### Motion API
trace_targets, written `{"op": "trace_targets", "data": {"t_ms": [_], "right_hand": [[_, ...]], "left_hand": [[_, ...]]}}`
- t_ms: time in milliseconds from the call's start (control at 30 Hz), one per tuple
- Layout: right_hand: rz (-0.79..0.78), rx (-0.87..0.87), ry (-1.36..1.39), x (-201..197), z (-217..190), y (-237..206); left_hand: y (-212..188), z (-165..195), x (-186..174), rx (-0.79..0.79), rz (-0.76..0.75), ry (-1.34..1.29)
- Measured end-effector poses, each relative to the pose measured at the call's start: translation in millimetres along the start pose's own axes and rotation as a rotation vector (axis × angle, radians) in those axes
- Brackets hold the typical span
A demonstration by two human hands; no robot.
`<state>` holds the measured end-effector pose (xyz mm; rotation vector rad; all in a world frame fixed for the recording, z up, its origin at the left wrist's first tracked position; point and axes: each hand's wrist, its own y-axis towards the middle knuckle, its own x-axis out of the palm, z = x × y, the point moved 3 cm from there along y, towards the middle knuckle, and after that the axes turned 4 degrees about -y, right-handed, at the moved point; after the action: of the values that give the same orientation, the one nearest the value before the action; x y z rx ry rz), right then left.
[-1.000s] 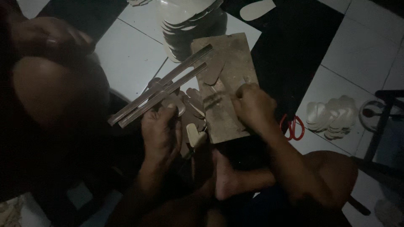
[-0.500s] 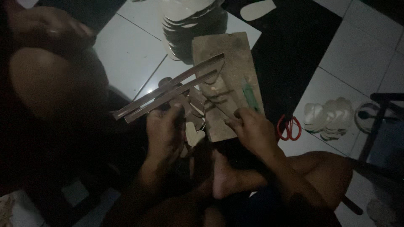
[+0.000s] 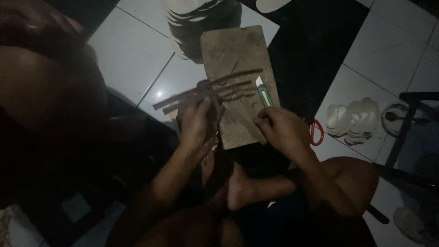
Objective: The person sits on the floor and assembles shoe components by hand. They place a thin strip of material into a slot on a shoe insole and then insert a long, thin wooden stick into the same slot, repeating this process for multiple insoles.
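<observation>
Strips: long thin dark strips (image 3: 208,91) lie slantwise across the wooden board (image 3: 238,55), their far ends overhanging its left edge above the floor (image 3: 132,55).
Left hand: the left hand (image 3: 196,123) presses down on the strips at the board's left edge, fingers bent over them, pinning rather than lifting.
Right hand: the right hand (image 3: 279,128) is closed around a green-handled utility knife (image 3: 264,93), blade pointing up the board toward the strips.
Change: half a second ago the knife lay loose on the board near the right hand, and the small cut shapes beside the left hand showed; now the knife is gripped and the left hand has moved onto the strips.
Meaning: judging by this, the work has turned from sorting pieces to cutting.
Board: it rests on the tiled floor between the person's knees.
Around: a stack of pale sole-shaped pieces (image 3: 196,11) at the board's far end; red-handled scissors (image 3: 315,132) and more pale cutouts (image 3: 354,121) to the right.
</observation>
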<state>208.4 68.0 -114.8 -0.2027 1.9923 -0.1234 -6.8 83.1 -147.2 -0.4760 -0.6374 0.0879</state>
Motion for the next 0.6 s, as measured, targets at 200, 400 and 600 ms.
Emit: {"op": "trace_targets", "data": {"t_ms": [200, 400, 600], "right_hand": [[-0.124, 0.039, 0.022, 6.7, -0.8, -3.3], [-0.152, 0.062, 0.069, 11.6, -0.3, -0.8], [-0.148, 0.078, 0.135, 7.0, -9.8, -1.7]], "left_hand": [[30.6, -8.0, -1.5, 0.008, 0.009, -0.152], [27.9, 4.7, -2.0, 0.111, -0.123, -0.272], [28.2, 13.0, -4.2, 0.011, 0.022, -0.302]]}}
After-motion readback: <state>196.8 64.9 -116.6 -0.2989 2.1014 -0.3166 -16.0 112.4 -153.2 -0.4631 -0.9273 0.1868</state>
